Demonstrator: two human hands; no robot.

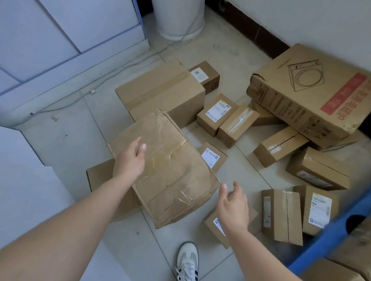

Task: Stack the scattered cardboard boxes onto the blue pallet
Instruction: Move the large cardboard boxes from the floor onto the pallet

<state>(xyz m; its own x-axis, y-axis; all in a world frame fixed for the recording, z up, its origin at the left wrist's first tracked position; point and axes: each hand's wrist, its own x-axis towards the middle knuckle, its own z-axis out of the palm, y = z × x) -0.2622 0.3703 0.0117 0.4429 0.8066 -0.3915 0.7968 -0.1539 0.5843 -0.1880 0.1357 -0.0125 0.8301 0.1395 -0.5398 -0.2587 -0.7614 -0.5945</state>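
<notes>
One crumpled box [168, 175], one blue pallet [321, 244], one shoe [187, 263].

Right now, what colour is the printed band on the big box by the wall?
The band is red, seen best in the head view.

Small boxes [213, 156] crowd the crumpled box's [166, 169] right side.

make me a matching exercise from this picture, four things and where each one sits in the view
Things:
1 crumpled taped box
2 big printed box
3 white bin
4 blue pallet

Places:
A lower right edge of view
B top middle of view
C right beside the left hand
D tilted, upper right of view

Pairs: 1-C, 2-D, 3-B, 4-A
</notes>
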